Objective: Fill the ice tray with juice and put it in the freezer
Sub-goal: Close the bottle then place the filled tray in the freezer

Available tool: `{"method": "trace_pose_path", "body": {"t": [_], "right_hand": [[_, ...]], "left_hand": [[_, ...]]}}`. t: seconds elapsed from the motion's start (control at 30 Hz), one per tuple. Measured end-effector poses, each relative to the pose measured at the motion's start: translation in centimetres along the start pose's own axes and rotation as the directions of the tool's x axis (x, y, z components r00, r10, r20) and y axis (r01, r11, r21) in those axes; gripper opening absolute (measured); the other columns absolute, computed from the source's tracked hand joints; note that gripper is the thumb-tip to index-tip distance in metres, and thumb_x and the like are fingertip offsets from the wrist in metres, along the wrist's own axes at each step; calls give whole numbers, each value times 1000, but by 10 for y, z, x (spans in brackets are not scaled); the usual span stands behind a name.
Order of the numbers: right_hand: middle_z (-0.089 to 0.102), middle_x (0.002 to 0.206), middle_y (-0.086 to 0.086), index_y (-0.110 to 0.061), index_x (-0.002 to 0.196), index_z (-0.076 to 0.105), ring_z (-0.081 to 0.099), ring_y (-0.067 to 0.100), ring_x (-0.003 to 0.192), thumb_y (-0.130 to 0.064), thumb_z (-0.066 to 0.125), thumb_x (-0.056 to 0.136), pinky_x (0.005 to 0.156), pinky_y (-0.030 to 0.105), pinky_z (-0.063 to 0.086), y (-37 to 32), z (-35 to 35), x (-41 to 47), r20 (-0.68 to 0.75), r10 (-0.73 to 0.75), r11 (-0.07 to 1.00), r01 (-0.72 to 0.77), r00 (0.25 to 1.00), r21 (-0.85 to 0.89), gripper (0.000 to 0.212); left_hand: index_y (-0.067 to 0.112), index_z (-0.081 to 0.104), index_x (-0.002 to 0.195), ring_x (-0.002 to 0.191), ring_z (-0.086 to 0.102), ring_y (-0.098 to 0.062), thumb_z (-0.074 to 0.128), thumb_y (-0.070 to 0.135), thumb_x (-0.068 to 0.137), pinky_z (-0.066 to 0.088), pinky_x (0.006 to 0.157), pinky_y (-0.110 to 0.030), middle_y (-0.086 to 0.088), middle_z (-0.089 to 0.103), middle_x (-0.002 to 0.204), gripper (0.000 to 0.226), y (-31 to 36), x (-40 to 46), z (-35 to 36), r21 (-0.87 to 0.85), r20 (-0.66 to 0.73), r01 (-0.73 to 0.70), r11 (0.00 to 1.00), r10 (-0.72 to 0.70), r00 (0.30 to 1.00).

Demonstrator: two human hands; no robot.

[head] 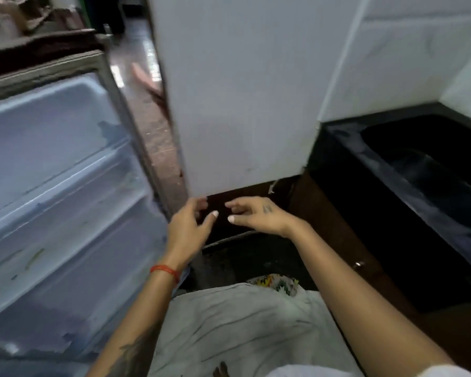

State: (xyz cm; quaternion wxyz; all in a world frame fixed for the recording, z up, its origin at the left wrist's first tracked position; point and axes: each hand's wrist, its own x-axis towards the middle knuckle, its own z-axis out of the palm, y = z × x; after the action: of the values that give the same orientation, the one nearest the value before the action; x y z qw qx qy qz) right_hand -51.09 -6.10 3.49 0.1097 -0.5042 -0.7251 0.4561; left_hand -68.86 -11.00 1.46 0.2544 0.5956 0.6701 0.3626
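Both hands were held out low in front of the body, the left hand (186, 227) just beside the right hand (259, 216), thumbs nearly meeting but apart; each grip was loosely spread, fingers relaxed and slightly bent, and neither had hold of anything; the picture was smeared by motion, so finer finger detail could not be told. The freezer door (55, 186) stood swung open at the left, its pale inner liner and moulded shelves facing the camera; the white cabinet side (237, 91) rose ahead of the hands, and the interior was not visible from this angle. The ice tray could not be seen anywhere, nor any juice; whether it already lay inside the freezer could not be told. Judged from the empty hands and the open door, the step in hand looked like the very end of the task, the tray probably set inside, though that was a guess only; the next move would call for one hand to reach left to the door and swing it shut, pressing until the seal met the cabinet. Counted: two hands, one open door, one red thread band (165, 270) on the left wrist, one dark bench (408, 170) at the right, no tray and no juice container in view.
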Motion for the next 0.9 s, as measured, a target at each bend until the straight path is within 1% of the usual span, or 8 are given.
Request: {"method": "trace_pose_path", "body": {"t": [0.1,0.23,0.33,0.5,0.6,0.7,0.8,0.9], "right_hand": [[59,130,2,-25,132,53,55,13,119,-31,62,89,99,25,44,61,-35,-74,-198,112,992,-97,974,85,44],[64,122,-1,-26,125,59,60,7,105,-27,62,89,91,20,46,140,-75,-181,-468,278,955,-190,839,226,36],[67,118,0,-23,122,62,64,10,103,-24,62,89,89,21,48,195,-100,-262,-631,362,932,-269,686,242,33],[69,114,4,-16,115,67,63,19,108,-19,65,86,97,31,49,268,-121,-382,-880,359,885,-413,311,215,29],[59,127,10,-13,125,59,50,28,122,-19,63,87,101,35,40,299,-127,-433,-933,353,776,-580,72,248,38],[36,147,16,-16,139,43,31,36,135,-28,58,91,104,50,36,322,-129,-466,-900,431,658,-658,-69,366,52],[22,153,19,-16,146,29,26,40,137,-35,53,93,104,51,34,342,-133,-485,-842,516,586,-652,-157,481,62],[25,152,18,-13,148,22,30,38,134,-37,49,94,105,47,34,359,-138,-497,-786,574,534,-624,-228,571,65]], "left_hand": [[20,60,120,91,64,-8,66,26,87,48,84,-21,5,66,109,34,46,-8,65,-10,324,-113,994,110,940],[24,60,120,96,62,-3,64,28,88,49,88,-20,10,65,110,32,122,-33,156,-98,570,-258,961,267,777],[21,61,118,97,64,-6,65,26,88,51,90,-25,7,67,110,31,181,-65,226,-153,663,-348,925,358,658],[21,59,123,113,59,-13,63,29,89,44,98,-22,4,61,125,35,254,-118,327,-182,710,-595,783,523,472],[22,35,145,146,20,-27,56,40,91,22,116,-45,-2,23,157,61,286,-143,374,-47,676,-819,572,622,395],[25,7,152,146,-15,-28,31,62,90,-2,114,-58,0,-10,160,76,306,-153,413,73,732,-900,430,590,342],[21,8,152,144,-16,-30,7,73,78,-1,111,-63,-2,-6,160,90,319,-151,449,87,728,-920,382,606,321],[19,6,152,148,-6,-33,-5,79,73,8,114,-59,-1,-3,161,100,335,-141,480,95,745,-894,439,564,356]]}}
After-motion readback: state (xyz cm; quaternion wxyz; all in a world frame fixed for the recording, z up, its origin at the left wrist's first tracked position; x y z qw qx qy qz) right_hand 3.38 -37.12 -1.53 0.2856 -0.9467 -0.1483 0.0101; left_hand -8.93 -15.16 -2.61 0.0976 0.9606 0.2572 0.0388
